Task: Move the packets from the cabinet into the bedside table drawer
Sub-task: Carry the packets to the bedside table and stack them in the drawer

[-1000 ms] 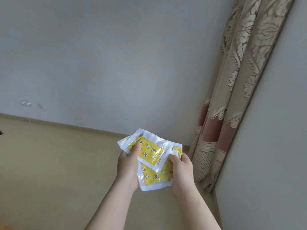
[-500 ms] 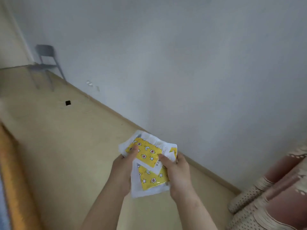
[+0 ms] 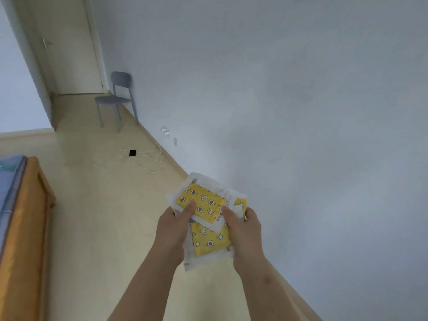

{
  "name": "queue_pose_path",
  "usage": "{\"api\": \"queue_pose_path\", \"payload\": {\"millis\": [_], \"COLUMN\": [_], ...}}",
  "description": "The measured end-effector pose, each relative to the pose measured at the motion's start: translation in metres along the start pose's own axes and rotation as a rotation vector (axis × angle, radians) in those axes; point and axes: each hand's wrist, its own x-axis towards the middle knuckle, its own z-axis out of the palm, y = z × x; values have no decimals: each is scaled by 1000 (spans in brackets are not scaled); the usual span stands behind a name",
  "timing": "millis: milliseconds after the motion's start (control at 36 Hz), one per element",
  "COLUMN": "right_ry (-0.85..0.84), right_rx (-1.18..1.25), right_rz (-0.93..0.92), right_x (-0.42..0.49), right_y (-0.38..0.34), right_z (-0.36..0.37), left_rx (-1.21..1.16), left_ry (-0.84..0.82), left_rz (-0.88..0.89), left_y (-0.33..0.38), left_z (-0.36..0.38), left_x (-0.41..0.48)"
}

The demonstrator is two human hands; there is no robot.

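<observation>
Centre of view, low, above the floor (image 3: 97,216): packets (image 3: 206,218) held in the air between both hands, with the grey-white wall (image 3: 301,112) behind and to the right. Yellow, printed with stars and moons, each inside a clear wrapper with a white border. Uppermost, the top packet (image 3: 200,202) lies askew over the lower packet (image 3: 209,243), covering its upper part. A sliver of yellow shows at the right behind them, near the right fingers; a third packet or a fold, cannot tell. Exact count not readable. Small print on the white border too fine to make out.

Grip, left hand (image 3: 172,228): thumb pressed flat on the top packet's near left corner, fingers go under the stack and are hidden by it. Grip, right hand (image 3: 243,230): thumb on the top packet's near right corner, fingers wrapped round the right edge, tips mostly out of sight. Both hands pinch the stack, thumb above, fingers below. Forearms bare, cut off by the bottom edge.

Left edge: wooden bed frame (image 3: 25,216) with blue mattress (image 3: 9,181), both cropped. Far end: grey chair (image 3: 118,98) against the wall, beside a pale door (image 3: 67,54) whose top is cut off. On the floor, a small black object (image 3: 132,153) amid loose white cables (image 3: 143,163); what it is, unclear. Low on the wall, sockets (image 3: 165,131), blurred
</observation>
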Motion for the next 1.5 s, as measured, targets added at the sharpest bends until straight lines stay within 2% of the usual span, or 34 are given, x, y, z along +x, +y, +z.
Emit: {"api": "queue_pose_path", "payload": {"millis": [194, 556, 833, 1000, 1222, 1500], "right_ry": [-143, -374, -575, -607, -649, -651], "right_rx": [-18, -103, -246, -279, -239, -235], "right_rz": [96, 115, 201, 181, 190, 273], "right_x": [97, 348, 460, 527, 604, 714], "right_y": [-3, -27, -4, 15, 13, 38], "right_z": [75, 237, 402, 522, 697, 868], "left_rx": [-37, -100, -172, -221, -244, -236], "left_ry": [156, 320, 632, 649, 679, 705], "left_rz": [51, 104, 104, 137, 172, 99], "left_y": [36, 124, 188, 239, 344, 415], "left_z": [-19, -27, -103, -167, -253, -350], "left_x": [105, 352, 490, 588, 717, 888]}}
